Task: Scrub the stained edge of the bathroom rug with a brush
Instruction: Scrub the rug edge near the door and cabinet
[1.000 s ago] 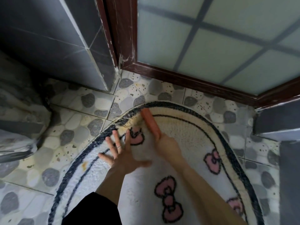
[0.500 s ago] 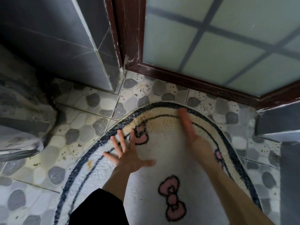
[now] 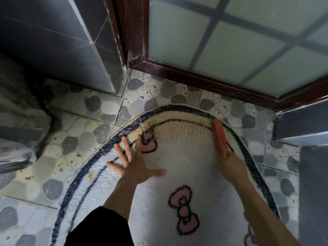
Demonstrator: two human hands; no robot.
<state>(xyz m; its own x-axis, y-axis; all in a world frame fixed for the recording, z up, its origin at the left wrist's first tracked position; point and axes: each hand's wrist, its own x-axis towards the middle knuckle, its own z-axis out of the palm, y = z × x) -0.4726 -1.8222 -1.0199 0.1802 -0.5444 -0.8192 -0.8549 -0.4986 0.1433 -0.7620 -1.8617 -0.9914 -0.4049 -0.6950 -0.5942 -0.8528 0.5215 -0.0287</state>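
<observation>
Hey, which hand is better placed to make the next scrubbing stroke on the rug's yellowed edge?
Right. The right hand grips the orange brush, lying on the yellowed edge. The left hand is spread flat on the rug, empty.

We're looking down at a pebble-pattern tile floor (image 3: 79, 125), greys and creams. Dark grey wall tiles (image 3: 53, 41) sit on the left, next to a scuffed reddish-brown door frame (image 3: 204, 82) holding frosted glass (image 3: 230, 50) with grid lines. It's pretty dim overall, and the glass is the brightest bit.

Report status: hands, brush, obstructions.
Left hand flat on rug, fingers spread. Right hand grips orange brush on yellowed edge. Door frame close, not touching.
</observation>
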